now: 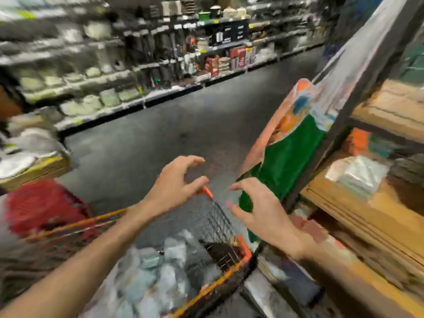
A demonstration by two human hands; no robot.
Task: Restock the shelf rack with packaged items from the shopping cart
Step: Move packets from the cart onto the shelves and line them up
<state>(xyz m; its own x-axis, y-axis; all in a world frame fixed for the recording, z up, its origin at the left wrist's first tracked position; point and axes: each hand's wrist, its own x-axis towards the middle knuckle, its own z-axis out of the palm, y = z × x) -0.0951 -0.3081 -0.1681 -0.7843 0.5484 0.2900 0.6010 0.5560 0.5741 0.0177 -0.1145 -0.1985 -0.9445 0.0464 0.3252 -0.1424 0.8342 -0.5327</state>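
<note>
The whole picture is smeared by motion, so labels and fine edges cannot be read. The orange-rimmed wire shopping cart (245, 248) is cut off by the lower edge, and only its far corner and part of the mesh are clear. Inside it lie pale blue-grey packs wrapped in clear plastic (149, 283); they melt into one another and I cannot count them. To the right stands the wooden shelf rack with dark metal posts (371, 203), cut off by the right edge, and on its boards one whitish wrapped pack (354, 173) is visible beside darker things too blurred to tell. One large orange and green plastic pack (291, 152) stands tilted against the rack's post, just beside the cart. At the left is one red basket (39, 207), half dissolved in blur, and across the grey floor (183, 115) run long store shelves (110, 72) with unreadable goods. Two hands are seen. The left hand (176, 182) hovers over the cart's far rim, its fingers bent like a claw with a wide gap to the thumb, holding nothing. The right hand (259, 210) has the same half-bent, spread fingers in front of the green part of the pack; whether they touch it I cannot tell.
</note>
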